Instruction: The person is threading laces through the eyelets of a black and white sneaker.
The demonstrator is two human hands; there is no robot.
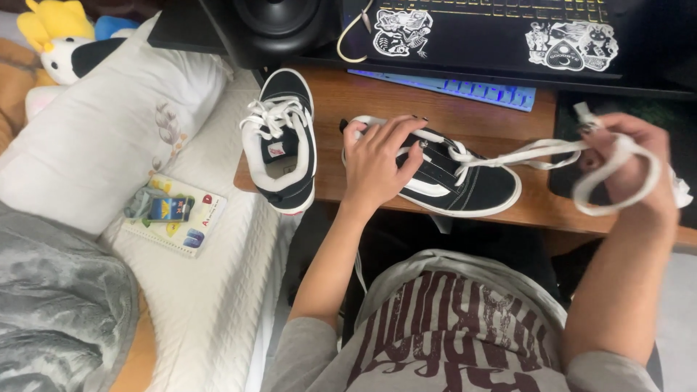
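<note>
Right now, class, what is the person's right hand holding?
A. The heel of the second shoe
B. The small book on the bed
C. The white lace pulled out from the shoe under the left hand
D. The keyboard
C: the right hand grips loops of the white lace, which runs taut back to the black shoe that the left hand presses on the wooden desk.

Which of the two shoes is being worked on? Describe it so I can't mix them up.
On the wooden desk, below the laptop, a black shoe lies sideways under the left hand. Unlike the upright shoe at the desk's left edge, its white lace stretches out to the right hand.
</note>
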